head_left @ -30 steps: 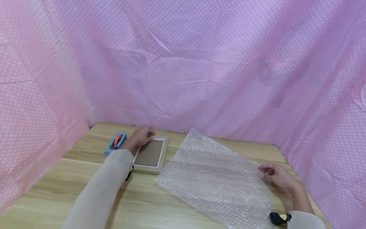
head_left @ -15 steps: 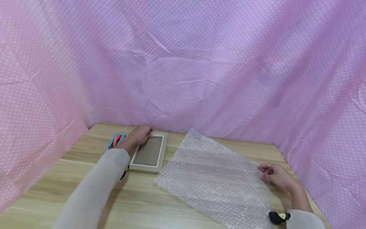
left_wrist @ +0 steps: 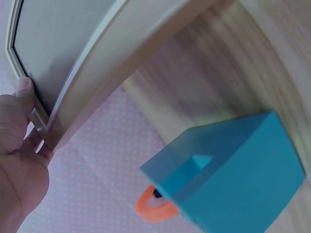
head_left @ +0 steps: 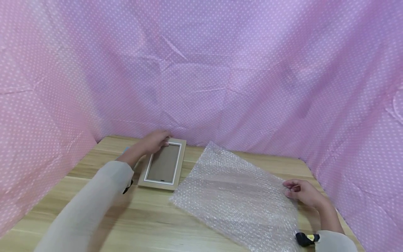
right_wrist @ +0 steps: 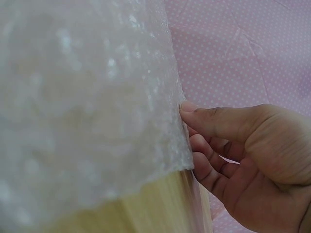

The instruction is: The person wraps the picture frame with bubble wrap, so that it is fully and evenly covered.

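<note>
My left hand (head_left: 154, 141) grips the far end of a picture frame (head_left: 163, 162) with a light wood border, a white inner edge and a grey-brown panel. In the left wrist view the thumb lies on the frame's face and the fingers go behind its edge. The frame's far end is tilted up, its near end low by the table. At the right, my right hand (head_left: 305, 192) pinches the edge of a clear sheet of bubble wrap (head_left: 239, 196), thumb on top and fingers curled beneath, as the right wrist view shows. The sheet lies spread over the table's right half.
A blue tape dispenser (left_wrist: 243, 170) with an orange wheel stands on the table left of the frame, mostly hidden by my left arm in the head view. Pink polka-dot cloth (head_left: 201, 87) rises behind and beside the wooden table (head_left: 151, 217).
My left hand has taken hold of the picture frame's far end and raised it, tilting the frame. The left forearm has shifted left, covering the tape dispenser. The right hand and bubble wrap stay put.
</note>
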`<action>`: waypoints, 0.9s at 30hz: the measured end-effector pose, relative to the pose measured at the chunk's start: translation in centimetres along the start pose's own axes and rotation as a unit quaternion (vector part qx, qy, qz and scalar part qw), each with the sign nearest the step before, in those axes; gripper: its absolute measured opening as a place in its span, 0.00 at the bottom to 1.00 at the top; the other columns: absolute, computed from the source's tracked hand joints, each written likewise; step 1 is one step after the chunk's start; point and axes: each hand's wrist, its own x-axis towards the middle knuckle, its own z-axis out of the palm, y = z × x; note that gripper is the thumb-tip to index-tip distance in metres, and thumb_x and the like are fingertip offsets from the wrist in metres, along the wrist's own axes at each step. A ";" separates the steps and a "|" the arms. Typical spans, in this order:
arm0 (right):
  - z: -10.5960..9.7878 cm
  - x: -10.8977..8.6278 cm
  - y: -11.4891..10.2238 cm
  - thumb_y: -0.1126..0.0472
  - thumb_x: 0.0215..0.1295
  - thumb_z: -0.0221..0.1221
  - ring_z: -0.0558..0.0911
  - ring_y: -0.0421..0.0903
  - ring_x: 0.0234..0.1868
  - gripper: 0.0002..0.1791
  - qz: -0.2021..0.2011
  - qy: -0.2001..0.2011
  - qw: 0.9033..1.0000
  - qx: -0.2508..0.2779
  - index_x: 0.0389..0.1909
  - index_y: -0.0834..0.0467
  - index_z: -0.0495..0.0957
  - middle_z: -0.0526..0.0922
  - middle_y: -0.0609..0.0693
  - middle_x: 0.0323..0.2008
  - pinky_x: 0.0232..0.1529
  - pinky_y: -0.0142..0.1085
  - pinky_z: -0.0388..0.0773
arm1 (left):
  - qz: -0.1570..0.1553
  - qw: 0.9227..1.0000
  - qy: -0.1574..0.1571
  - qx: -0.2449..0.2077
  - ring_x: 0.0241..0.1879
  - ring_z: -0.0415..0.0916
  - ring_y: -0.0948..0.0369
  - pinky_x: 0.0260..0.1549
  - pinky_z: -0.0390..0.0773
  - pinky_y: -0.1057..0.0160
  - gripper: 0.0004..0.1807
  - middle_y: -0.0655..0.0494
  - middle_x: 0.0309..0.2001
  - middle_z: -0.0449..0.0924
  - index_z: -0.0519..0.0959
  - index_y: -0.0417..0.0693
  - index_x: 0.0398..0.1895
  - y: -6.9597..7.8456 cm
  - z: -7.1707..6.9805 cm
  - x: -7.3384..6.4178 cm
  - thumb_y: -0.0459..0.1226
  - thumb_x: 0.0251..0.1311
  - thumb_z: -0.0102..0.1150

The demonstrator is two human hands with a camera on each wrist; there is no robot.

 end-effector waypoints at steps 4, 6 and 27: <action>0.1 0.0 -0.1 0.65 0.65 0.68 0.78 0.42 0.42 0.22 0.003 -0.001 1.000 0.000 0.56 0.72 0.78 0.83 0.59 0.47 0.40 0.30 0.78 | 0.031 0.999 0.013 0.029 0.43 0.77 0.52 0.46 0.79 0.51 0.17 0.48 0.44 0.79 0.79 0.36 0.59 0.3 -0.8 -0.5 0.33 0.70 0.61; 0.1 0.0 -0.2 0.65 0.65 0.68 0.78 0.42 0.42 0.22 0.004 0.000 1.000 0.002 0.56 0.72 0.78 0.83 0.59 0.46 0.40 0.30 0.78 | 0.039 0.999 0.017 0.031 0.42 0.77 0.53 0.44 0.79 0.53 0.16 0.49 0.44 0.79 0.80 0.36 0.58 0.5 -1.2 -0.7 0.33 0.70 0.61; 0.1 -0.4 -0.3 0.65 0.65 0.68 0.78 0.44 0.43 0.21 -0.001 0.002 1.000 0.003 0.55 0.73 0.78 0.83 0.63 0.50 0.42 0.30 0.78 | 0.182 0.932 0.166 0.267 0.49 0.77 0.44 0.48 0.81 0.47 0.19 0.43 0.52 0.81 0.75 0.35 0.62 2.6 -3.5 -1.7 0.32 0.70 0.59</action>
